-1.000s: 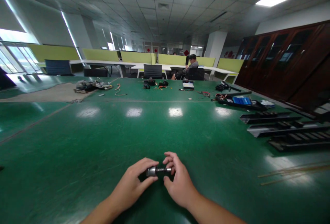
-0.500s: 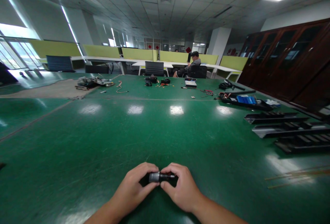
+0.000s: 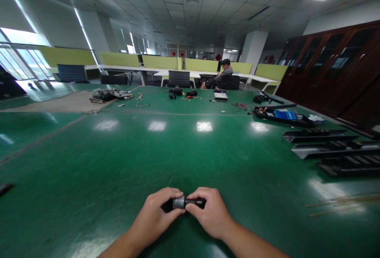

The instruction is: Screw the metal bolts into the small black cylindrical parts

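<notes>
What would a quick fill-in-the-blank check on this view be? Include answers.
The right hand is on the narrower section of the metal piece; the wider section is gripped by the ____ hand.
The tabletop is ____ in colour.
The thin rods lie to the ____ of both hands.
Missing words: left; green; right.

Head-worn view, forward and down across the green tabletop (image 3: 181, 153)

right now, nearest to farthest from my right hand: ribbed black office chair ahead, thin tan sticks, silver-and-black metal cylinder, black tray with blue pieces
1. Metal cylinder, pinched by the right hand
2. Tan sticks, to the right
3. Black tray, ahead and right
4. Office chair, beyond the table
</notes>
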### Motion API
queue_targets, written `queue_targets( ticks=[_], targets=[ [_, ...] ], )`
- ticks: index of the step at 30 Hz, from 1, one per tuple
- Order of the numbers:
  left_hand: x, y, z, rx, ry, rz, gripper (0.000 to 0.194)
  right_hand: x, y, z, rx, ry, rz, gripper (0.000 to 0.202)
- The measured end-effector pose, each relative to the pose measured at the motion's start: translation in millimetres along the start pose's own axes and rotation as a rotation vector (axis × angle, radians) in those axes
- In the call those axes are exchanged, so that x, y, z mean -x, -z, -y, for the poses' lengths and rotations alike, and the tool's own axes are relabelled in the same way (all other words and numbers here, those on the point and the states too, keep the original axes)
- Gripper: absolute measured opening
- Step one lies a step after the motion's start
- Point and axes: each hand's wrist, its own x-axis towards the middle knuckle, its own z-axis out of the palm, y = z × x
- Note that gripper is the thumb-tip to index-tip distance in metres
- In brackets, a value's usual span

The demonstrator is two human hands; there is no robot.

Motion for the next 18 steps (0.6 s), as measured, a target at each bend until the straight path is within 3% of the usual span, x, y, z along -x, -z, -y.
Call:
queue_targets(
  ticks=[18],
  targets=[
    [2.3, 2.5, 0.8, -0.061, -0.105, -0.077, 0.031, -0.3, 0.7, -1.0, 0.001, -0.009, 0.001, 0.006]
  ],
)
